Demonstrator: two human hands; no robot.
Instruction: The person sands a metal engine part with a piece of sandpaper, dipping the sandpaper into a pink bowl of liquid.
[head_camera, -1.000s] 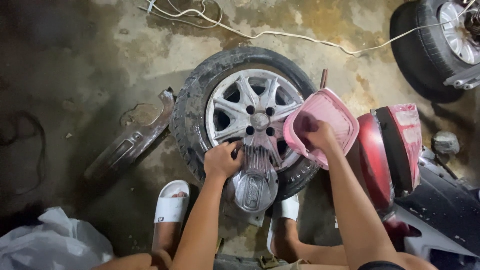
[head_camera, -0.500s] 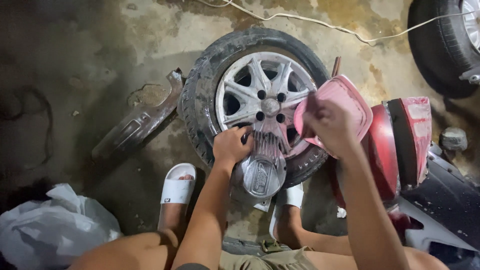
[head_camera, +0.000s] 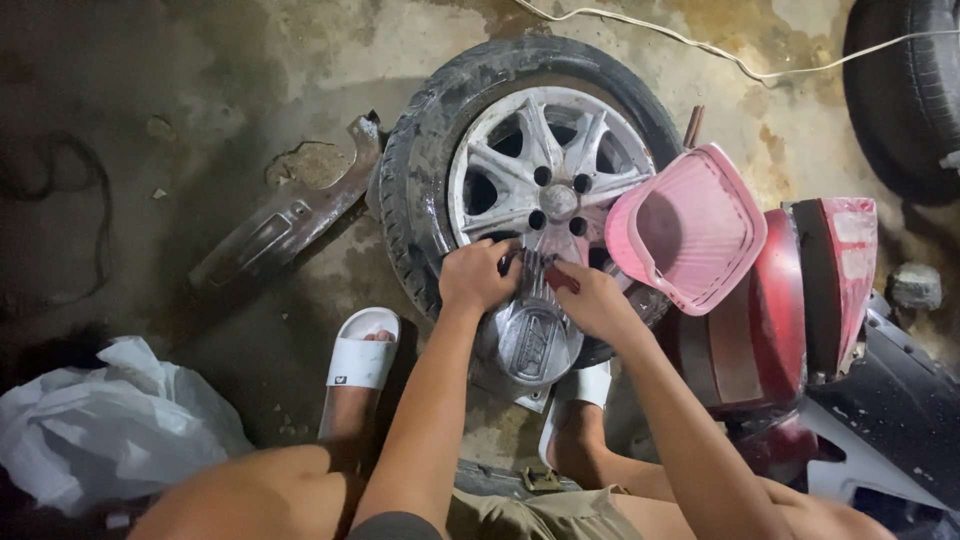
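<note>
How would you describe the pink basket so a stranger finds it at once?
Start at the car wheel lying on the wet concrete floor. Against its right edge, tilted, leans the pink basket, beside a red panel. It is the only pale pink, open container.

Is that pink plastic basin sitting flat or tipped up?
Tipped. The pink basin stands on its side, its empty inside facing the camera, leaning between the wheel and the red panel.
</note>
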